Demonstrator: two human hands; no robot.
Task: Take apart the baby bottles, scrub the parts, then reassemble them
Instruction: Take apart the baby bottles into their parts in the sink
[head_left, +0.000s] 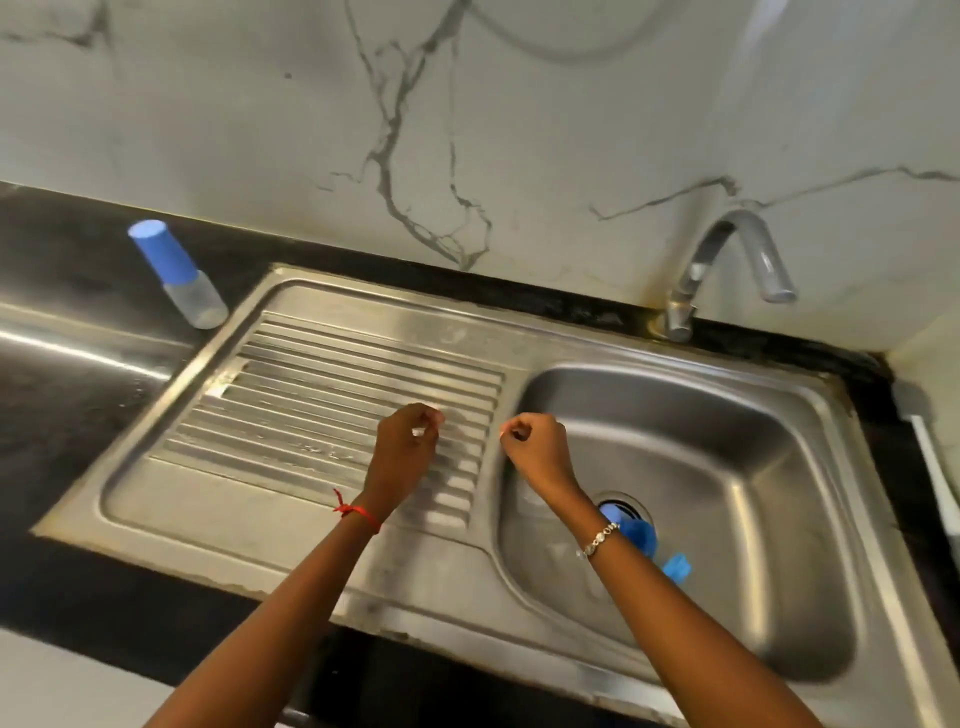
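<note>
Both hands hover with fingers curled, holding nothing clear to see: the left hand (408, 439) over the ribbed drainboard (311, 395), the right hand (537, 447) at the basin's (727, 415) left edge. One capped bottle (179, 275) stands far left on the bench (62, 260); blue bottle parts (641, 535) lie near the drain.

One head-worn camera looks steeply down, close over the steel sink (810, 447) toward the marble wall (260, 130).

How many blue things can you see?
3: a bottle cap on the counter, and two blue pieces in the sink by the drain, partly hidden by an arm.
</note>
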